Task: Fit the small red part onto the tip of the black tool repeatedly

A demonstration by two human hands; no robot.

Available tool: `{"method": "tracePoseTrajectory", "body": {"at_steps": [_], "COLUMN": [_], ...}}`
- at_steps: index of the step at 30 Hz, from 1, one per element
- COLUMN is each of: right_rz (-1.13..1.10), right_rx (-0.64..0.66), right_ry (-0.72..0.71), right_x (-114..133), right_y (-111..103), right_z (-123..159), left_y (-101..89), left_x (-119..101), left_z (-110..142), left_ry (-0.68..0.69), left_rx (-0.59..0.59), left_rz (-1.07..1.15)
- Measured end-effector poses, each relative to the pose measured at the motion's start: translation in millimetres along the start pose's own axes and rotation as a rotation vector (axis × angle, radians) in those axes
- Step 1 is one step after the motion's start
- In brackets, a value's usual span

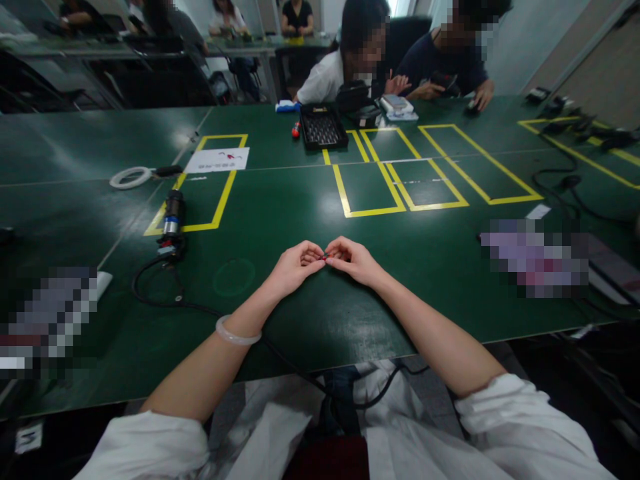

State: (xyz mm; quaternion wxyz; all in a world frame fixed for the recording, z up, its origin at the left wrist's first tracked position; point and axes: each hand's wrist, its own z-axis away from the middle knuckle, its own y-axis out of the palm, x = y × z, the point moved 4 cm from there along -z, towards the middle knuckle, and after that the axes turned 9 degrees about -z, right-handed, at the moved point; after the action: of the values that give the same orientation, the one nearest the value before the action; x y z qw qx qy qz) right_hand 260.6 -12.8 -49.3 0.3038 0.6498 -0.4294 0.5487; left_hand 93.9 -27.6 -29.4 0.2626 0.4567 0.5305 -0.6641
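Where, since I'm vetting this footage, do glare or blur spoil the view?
Head view: pale glare on the green table, at left and beside the right forearm; background people look soft; pixelated patches at both sides; the tiny held item is indistinct.

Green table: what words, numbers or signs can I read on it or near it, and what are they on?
No text here can be read for certain.
White sheet: a short row of dark marks and a small red picture, too blurred to read.
White tag at lower left: a dark mark, too blurred to read.
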Motion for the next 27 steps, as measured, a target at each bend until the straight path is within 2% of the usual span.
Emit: {"method": "tracePoseTrajectory", "body": {"at_steps": [10,14,17,19,21,25,27], "right_rz": [0.063,0.095,0.108,0.111,0.105,0.09,0.087], "right_rx": [0.006,0.019,0.001,-0.017,-0.031,-0.035,-0.032], "right_ry": [-0.015,-0.024,-0.012,0.004,0.017,0.021,0.02], "right_x": [-2.0,-3.6,-3.4,-2.8,-2.1,-1.9,-2.5], "right_y": [-1.2,-1.8,-3.4,-4.6,-5.3,-5.3,-5.1], "right_z": [-0.4,-0.1,-0.4,-0.8,-1.0,-1.1,-1.0], "left_y": [-3.4,-4.7,-16.1,-34.8,-62.5,-130.4,-161.4], "left_x": [-2.4,-2.9,-2.4,-1.8,0.9,20.0,35.8], "left_z": [-0.3,-0.1,-0.7,-1.0,0.3,14.2,26.2], "left_ry": [0.06,0.097,0.139,0.164,0.148,-0.072,-0.216], "left_rx": [-0.037,-0.011,-0.012,-0.099,-0.258,-0.617,-0.728], "left_rz": [-0.077,-0.138,-0.247,-0.386,-0.576,-0.902,-0.968]}}
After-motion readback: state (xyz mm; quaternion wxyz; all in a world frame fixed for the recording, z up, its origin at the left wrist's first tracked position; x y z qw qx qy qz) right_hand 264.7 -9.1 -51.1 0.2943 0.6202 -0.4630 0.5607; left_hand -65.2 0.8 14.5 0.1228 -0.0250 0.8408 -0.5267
